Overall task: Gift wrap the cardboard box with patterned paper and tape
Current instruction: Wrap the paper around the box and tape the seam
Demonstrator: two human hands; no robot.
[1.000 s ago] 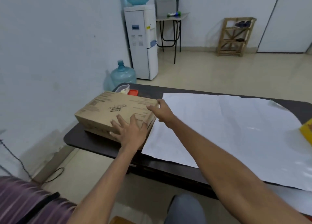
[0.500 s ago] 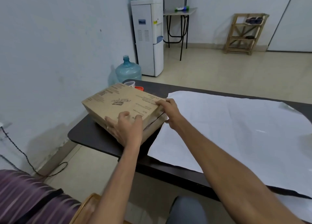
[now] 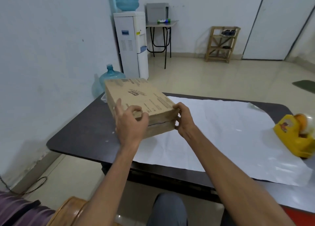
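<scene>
A flat brown cardboard box (image 3: 136,97) with black print hangs tilted above the dark table (image 3: 85,133), its far end higher than its near end. My left hand (image 3: 130,125) grips its near left corner. My right hand (image 3: 185,119) grips the near right corner, thumb on top. The wrapping paper (image 3: 221,132) lies spread out, white side up, across the table to the right of the box. A yellow tape dispenser (image 3: 294,135) stands on the paper's right end.
A small white container (image 3: 104,98) peeks out behind the box at the table's far left. Past the table stand a blue water jug (image 3: 109,77), a water dispenser (image 3: 131,45), a small side table (image 3: 162,36) and a wooden rack (image 3: 221,44).
Both hands closed on the box and lifted it off the table, swinging it up and rightward toward the paper. The view shifted right, bringing the tape dispenser into sight.
</scene>
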